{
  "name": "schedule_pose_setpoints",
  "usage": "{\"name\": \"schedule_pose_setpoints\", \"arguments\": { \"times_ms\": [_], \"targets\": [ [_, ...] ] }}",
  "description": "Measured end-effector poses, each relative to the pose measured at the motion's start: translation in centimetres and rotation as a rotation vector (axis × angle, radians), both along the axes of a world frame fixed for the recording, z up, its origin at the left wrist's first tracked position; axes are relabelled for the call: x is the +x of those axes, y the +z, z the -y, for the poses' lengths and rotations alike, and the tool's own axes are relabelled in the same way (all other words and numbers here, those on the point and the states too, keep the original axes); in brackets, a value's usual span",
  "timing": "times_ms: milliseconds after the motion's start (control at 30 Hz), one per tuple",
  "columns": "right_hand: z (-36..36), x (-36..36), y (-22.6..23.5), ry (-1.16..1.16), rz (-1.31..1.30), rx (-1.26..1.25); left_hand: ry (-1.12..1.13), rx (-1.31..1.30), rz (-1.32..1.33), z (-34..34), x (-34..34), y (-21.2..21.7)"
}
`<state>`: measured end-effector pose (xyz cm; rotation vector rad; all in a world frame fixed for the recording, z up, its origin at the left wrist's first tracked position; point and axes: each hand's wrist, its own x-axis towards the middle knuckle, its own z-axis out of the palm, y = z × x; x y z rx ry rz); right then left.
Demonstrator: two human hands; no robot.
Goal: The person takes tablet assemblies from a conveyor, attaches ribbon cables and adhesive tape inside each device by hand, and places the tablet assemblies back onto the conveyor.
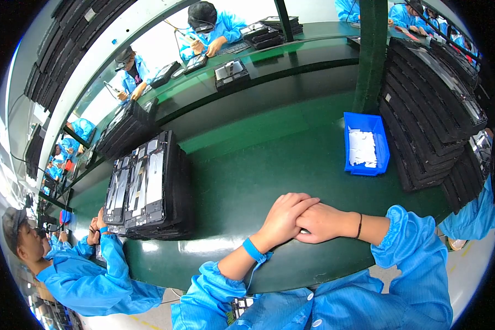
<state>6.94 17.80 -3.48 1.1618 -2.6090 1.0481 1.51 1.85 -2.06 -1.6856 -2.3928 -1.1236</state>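
My two hands are clasped together above the green table point(247, 159), close to its front edge. The left hand point(283, 219) wears a blue wrist strap with a cord, and its fingers lie curled over the right hand point(327, 223). A thin dark band circles my right wrist. The right hand is curled, its fingertips hidden under the left. A small pale spot shows between the hands, too small to identify. Nearest to them, farther back on the right, stands a blue plastic bin point(383, 148) holding many small white pieces point(363, 148).
To the left stands a stack of black trays point(179, 192) with flat electronic parts on top. Tall stacks of black trays point(423, 115) rise at the right beside a green post point(370, 60). A co-worker point(93, 269) sits at left; others work behind the raised shelf point(280, 71).
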Motion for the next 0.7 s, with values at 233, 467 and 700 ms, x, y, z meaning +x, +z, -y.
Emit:
{"name": "schedule_pose_setpoints", "arguments": {
  "times_ms": [233,467,700],
  "targets": [
    [0.02,0.03,-0.02,0.001,0.007,0.003,0.000,0.007,-0.007,0.03,0.00,0.00],
    [0.02,0.01,-0.09,-0.001,-0.008,-0.004,0.007,0.002,-0.005,0.01,0.07,0.19],
    [0.05,-0.02,-0.09,-0.010,-0.003,-0.012,0.006,0.008,-0.008,0.00,0.01,0.00]
  ]
}}
